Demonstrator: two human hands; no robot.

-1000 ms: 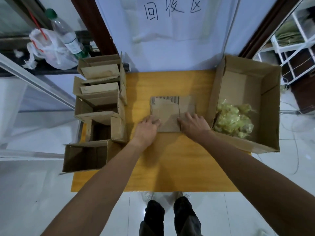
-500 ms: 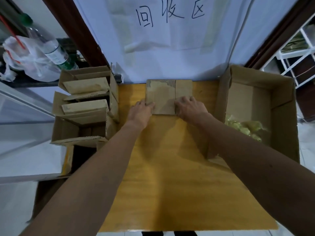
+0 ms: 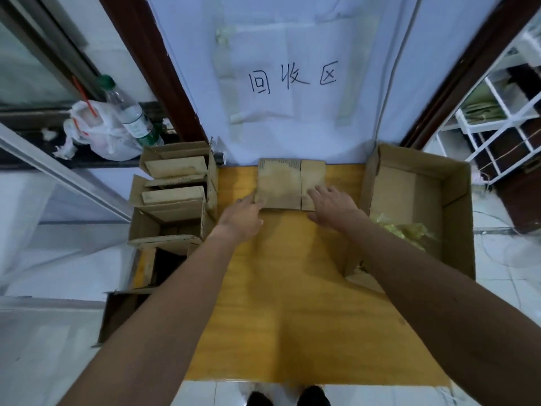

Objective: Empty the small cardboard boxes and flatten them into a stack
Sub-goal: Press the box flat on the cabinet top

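- The flattened box (image 3: 288, 183) lies flat on the yellow table (image 3: 292, 303) at the 12 o'clock edge. Its far side sits right up against the white sheet (image 3: 292, 127) that hangs behind the table.
- A crease runs front to back through the cardboard, splitting it into a wide panel on the 9 o'clock side and a narrow one on the 3 o'clock side.
- The left hand (image 3: 243, 218) reaches in from 7 o'clock. Its fingers are stretched out and touch the near corner of the wide panel, gripping nothing. I cannot tell whether the tips slip under the edge.
- The right hand (image 3: 333, 205) comes in from 5 o'clock. It lies palm down with its fingers spread loosely on the near end of the narrow panel, and it holds nothing either.
- The small boxes (image 3: 175, 194) stand in a row along the table's 9 o'clock side, running from 10 o'clock down to 8 o'clock. They stand unfolded with their flaps up or folded over.
- A large box (image 3: 456, 224) sits open at 3 o'clock, just beside the flattened one. Crumpled yellow material (image 3: 407, 232) lies in its near part, partly hidden by the right forearm.
- The sheet carries three handwritten characters (image 3: 292, 77) at 12 o'clock, well above the cardboard.
- On a dark ledge off at 10 o'clock a clear bottle (image 3: 131, 112) with a green cap leans against a white plastic bag (image 3: 96, 130).
- A white wire rack (image 3: 497, 118) stands off at 2 o'clock, beyond the dark door frame.
- At 6 o'clock, below the table's near edge, the toes of dark shoes (image 3: 287, 398) show on the pale tiled floor.
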